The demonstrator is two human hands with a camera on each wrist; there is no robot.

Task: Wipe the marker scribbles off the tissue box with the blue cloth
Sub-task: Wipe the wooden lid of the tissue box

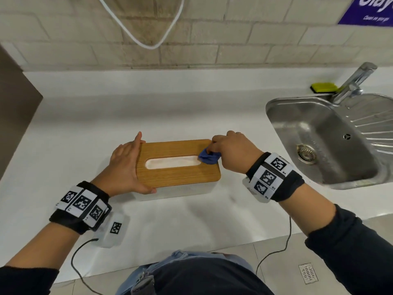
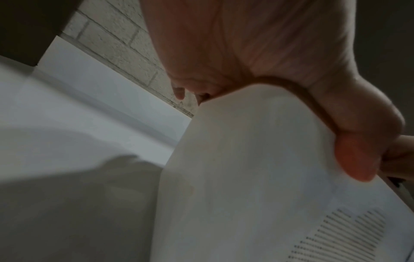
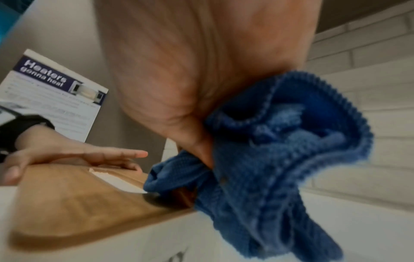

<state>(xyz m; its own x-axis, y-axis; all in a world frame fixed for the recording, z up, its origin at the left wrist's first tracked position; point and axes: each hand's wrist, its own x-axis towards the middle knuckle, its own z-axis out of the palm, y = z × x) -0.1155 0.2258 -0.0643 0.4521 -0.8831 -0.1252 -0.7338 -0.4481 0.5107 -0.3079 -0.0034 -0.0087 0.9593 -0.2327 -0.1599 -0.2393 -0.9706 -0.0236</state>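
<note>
The tissue box [image 1: 178, 176], white with a wooden lid and an oval slot, lies at the middle of the white counter. My left hand [image 1: 129, 165] grips its left end, with the thumb [image 2: 358, 141] on the near side and the fingers along the far edge. My right hand [image 1: 231, 154] holds the bunched blue cloth [image 1: 209, 157] and presses it on the lid's right end, beside the slot. In the right wrist view, the cloth [image 3: 280, 150] hangs over the lid [image 3: 78, 203]. A dark patch shows under it, and I cannot tell if it is marker or shadow.
A steel sink [image 1: 276, 107] with a faucet [image 1: 353, 84] is set into the counter at the right, with a yellow-green sponge [image 1: 323, 87] behind it. A dark cabinet [image 1: 17, 103] stands at the left. A white cable [image 1: 148, 45] hangs on the brick wall.
</note>
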